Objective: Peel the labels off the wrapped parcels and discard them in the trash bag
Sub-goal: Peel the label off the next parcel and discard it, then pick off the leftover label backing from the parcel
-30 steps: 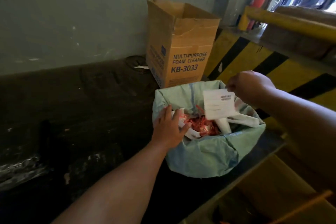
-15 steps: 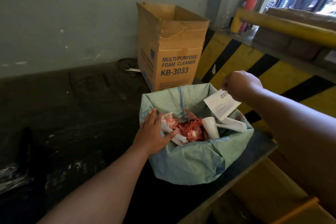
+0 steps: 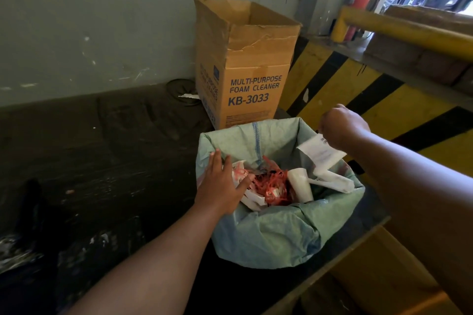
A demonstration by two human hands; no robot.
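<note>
A pale green trash bag [image 3: 271, 235] stands open on the dark floor, holding red shreds [image 3: 271, 183] and several white paper scraps. My left hand [image 3: 220, 186] lies flat on the bag's near-left rim, fingers spread, holding nothing. My right hand [image 3: 340, 128] hovers over the bag's right rim, pinching a white label [image 3: 320, 152] that hangs tilted over the opening. No wrapped parcel is in view.
An open cardboard box [image 3: 243, 64] marked "multi-purpose foam cleaner" stands just behind the bag against the grey wall. A yellow-and-black striped barrier [image 3: 358, 89] and yellow rail [image 3: 399, 28] run along the right. A red fire extinguisher [image 3: 359, 2] stands at the back.
My right hand has lowered the label from upright above the bag to a tilt at the right rim. My left hand slid slightly outward on the left rim.
</note>
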